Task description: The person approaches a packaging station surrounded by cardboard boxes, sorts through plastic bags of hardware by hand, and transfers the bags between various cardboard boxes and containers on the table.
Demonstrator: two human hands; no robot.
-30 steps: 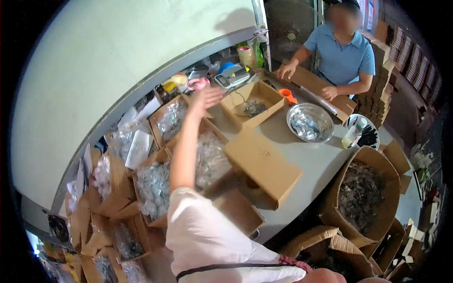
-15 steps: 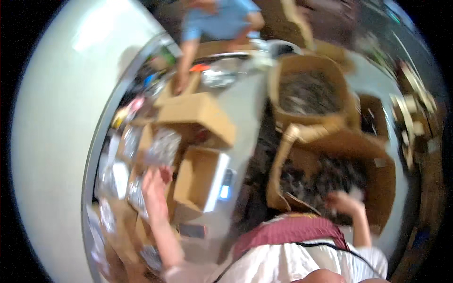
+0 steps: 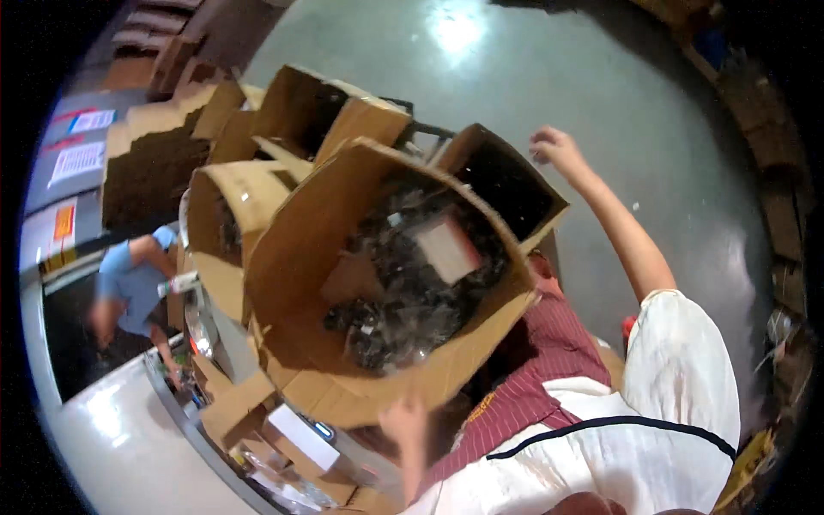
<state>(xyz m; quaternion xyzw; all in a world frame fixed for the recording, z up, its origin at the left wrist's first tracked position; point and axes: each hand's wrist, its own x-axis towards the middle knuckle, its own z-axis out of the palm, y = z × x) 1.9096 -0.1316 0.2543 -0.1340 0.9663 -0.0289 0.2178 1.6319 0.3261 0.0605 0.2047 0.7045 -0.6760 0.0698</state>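
A large cardboard box [image 3: 300, 249] stands open in front of me, tilted in view, with many small dark pieces in clear bags [image 3: 412, 313] inside. A flat white piece with a red edge [image 3: 446, 249] lies on top of them. My left hand [image 3: 403, 419] is beside the box's near rim, its fingers smeared by motion. My right hand [image 3: 556, 148] is stretched out to the far right, beside a smaller box with a dark inside [image 3: 498, 180]. Its fingers are loosely bent and apart, and nothing shows in them.
More open cardboard boxes [image 3: 296, 107] stand beyond the large one. At left, a person in blue [image 3: 133, 283] bends over the table. Small cartons, a white-sided box [image 3: 302, 436] and plastic bags lie at lower left. Grey floor [image 3: 549, 60] stretches away at right.
My view has swung right, bringing the large box to the middle. My right hand has left the box's inside and reaches out over its far side. My left hand has moved from the cartons to the rim.
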